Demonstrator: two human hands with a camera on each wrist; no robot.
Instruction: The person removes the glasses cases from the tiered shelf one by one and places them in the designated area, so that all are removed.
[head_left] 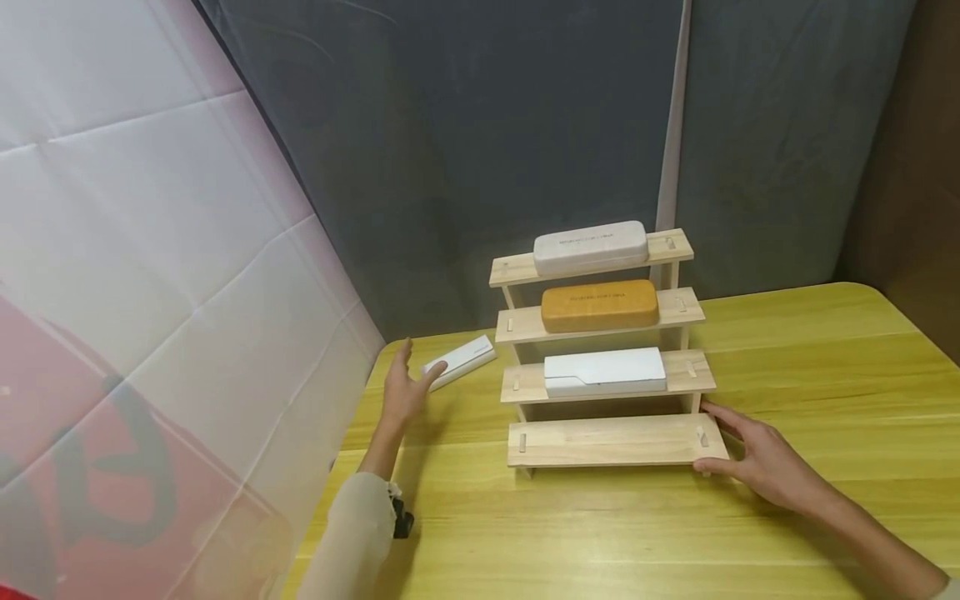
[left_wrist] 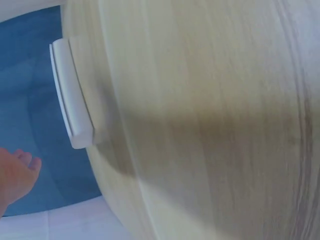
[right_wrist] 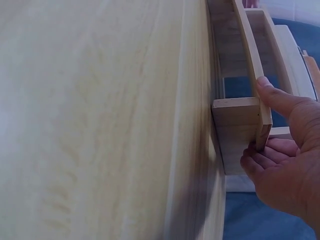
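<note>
In the head view a four-tier wooden display stand (head_left: pixel 607 442) stands on the table. My right hand (head_left: pixel 776 467) grips the right end of its lowest board; the right wrist view has the thumb on the board's (right_wrist: pixel 245 37) edge and the fingers curled at its end. To the left of the stand, a slim white case (head_left: pixel 467 360) lies on the table. My left hand (head_left: pixel 405 392) is over its near end, fingers spread and holding nothing. Seen from the left wrist, the hand (left_wrist: pixel 17 175) is apart from the white case (left_wrist: pixel 75 95).
On the stand's top tier sits a pale case (head_left: pixel 592 248), with an orange-tan case (head_left: pixel 600 306) one tier lower and a white flap case (head_left: pixel 604 372) below that. The yellow wood-grain table (head_left: pixel 600 533) meets a dark curtain (head_left: pixel 450 167) behind and a white panel (head_left: pixel 225 250) at left.
</note>
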